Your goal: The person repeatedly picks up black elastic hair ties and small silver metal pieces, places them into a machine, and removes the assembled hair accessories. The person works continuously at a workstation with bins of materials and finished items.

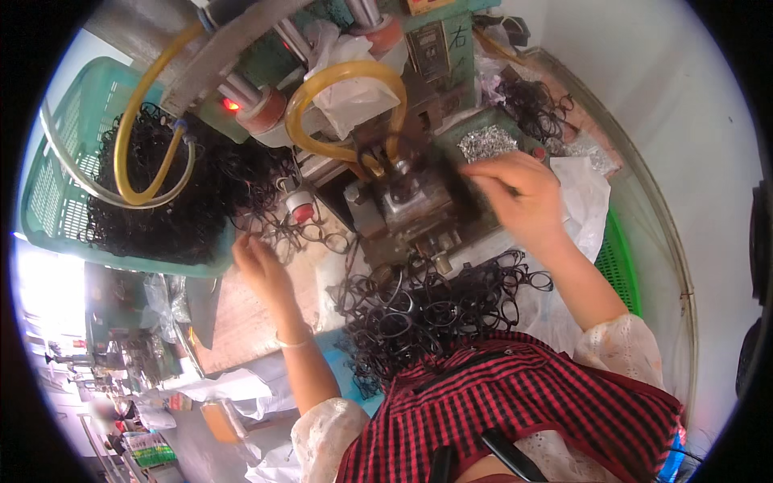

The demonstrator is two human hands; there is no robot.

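Observation:
My right hand (515,191) is at the fixture of a small bench press (403,201), its fingers closed on a blurred black eyeglass frame (455,187). My left hand (262,270) reaches over the wooden bench to loose black frames (310,233) lying beside a green basket (48,185). Its fingertips touch them, and I cannot tell whether it grips one. A heap of black frames (435,310) lies in front of me, between my forearms.
The green basket holds a big pile of black frames (185,201). Yellow hoses (346,76) loop over the press. A red knob (303,212) and a heap of small shiny metal parts (485,143) flank it. A white plastic bag (588,201) lies to the right.

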